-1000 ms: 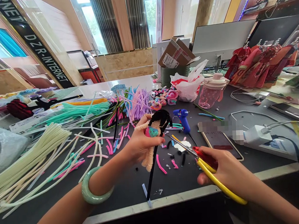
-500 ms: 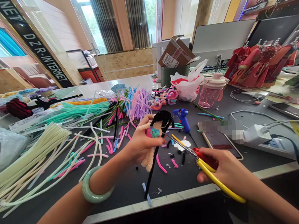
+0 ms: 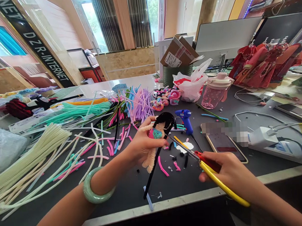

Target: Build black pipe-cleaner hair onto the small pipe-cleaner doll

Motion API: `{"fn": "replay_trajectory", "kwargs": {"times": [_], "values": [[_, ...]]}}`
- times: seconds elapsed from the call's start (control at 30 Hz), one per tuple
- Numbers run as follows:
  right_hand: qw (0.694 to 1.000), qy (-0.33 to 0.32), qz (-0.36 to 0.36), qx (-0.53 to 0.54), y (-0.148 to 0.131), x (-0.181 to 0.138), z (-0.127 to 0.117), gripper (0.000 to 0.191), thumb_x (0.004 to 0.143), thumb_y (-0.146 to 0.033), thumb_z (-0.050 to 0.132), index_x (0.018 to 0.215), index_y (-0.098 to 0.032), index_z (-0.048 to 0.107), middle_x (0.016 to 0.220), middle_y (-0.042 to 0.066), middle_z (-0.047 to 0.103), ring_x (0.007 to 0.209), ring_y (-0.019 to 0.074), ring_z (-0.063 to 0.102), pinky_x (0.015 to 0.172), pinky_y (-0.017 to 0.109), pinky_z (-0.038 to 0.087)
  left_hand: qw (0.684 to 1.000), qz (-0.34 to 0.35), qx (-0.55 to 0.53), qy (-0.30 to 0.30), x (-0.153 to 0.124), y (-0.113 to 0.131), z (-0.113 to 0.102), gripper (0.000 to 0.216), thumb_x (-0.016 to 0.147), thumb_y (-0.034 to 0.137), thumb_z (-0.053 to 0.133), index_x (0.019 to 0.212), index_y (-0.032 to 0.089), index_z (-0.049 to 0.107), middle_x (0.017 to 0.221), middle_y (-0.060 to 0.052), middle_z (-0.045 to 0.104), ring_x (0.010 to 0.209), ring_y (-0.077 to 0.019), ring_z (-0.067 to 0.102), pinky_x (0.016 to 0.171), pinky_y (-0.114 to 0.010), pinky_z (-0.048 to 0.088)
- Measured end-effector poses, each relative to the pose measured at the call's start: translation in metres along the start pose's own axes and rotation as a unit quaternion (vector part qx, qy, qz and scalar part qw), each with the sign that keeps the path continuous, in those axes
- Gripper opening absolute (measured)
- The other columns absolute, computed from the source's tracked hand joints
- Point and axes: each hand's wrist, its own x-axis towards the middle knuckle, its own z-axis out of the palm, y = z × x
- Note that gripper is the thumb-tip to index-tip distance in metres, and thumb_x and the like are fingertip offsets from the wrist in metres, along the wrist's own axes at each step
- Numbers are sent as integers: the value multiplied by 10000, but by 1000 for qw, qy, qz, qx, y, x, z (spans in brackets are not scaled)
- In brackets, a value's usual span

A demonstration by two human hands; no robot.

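Note:
My left hand (image 3: 144, 145) grips a small pipe-cleaner doll (image 3: 158, 136) with black hair, a teal-and-pink chest and a fuzzy beige body. A long black stem (image 3: 152, 169) runs from the doll down toward the table's front edge. My right hand (image 3: 226, 169) holds yellow-handled scissors (image 3: 208, 167) with red near the pivot. Their metal blades point up and left, with the tips just right of the doll. The scissors look closed, and the blades do not appear to touch the doll.
Pipe-cleaner bundles (image 3: 30, 158) and cut scraps (image 3: 165, 165) cover the dark table. A blue glue gun (image 3: 186, 122) stands behind the scissors. A phone (image 3: 221, 145), a pink bottle (image 3: 215, 93), a white plastic bag (image 3: 190, 88) and a power strip (image 3: 263, 138) lie right and beyond.
The doll's black stem has swung slightly left at its lower end. Both hands have shifted only a little, and the scissors stay beside the doll.

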Motion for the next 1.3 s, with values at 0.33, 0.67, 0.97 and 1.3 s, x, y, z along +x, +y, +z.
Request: {"fn": "replay_trajectory", "kwargs": {"times": [0.33,0.67,0.97,1.3], "values": [[999,7,-25,-25,2,1,-3,407,757,-550,553,593,-179,585,477,-40,423,482,100,326,456,234,269,1000,-11,-5,-3,4,-2,-5,608,503,2,728,992,203,427,689,91,548,547,-67,599,589,-217,511],[986,0,22,-168,4,-3,-5,403,595,-538,733,780,-209,592,646,12,614,594,190,552,532,260,346,999,-10,-24,32,11,0,-12,618,459,-7,772,952,191,456,737,78,559,580,-67,609,559,-194,506],[955,27,108,-274,5,5,7,296,782,-385,586,978,-171,643,957,142,722,910,331,681,679,354,467,998,20,-32,47,20,6,-23,605,464,80,854,899,188,448,697,83,580,543,-115,657,604,-248,540],[924,46,43,-377,-15,21,26,202,883,-274,557,969,-123,659,972,175,701,973,311,662,751,366,504,989,108,-28,101,28,8,-32,516,525,137,843,911,216,510,707,82,620,608,-72,617,646,-216,545]]}}
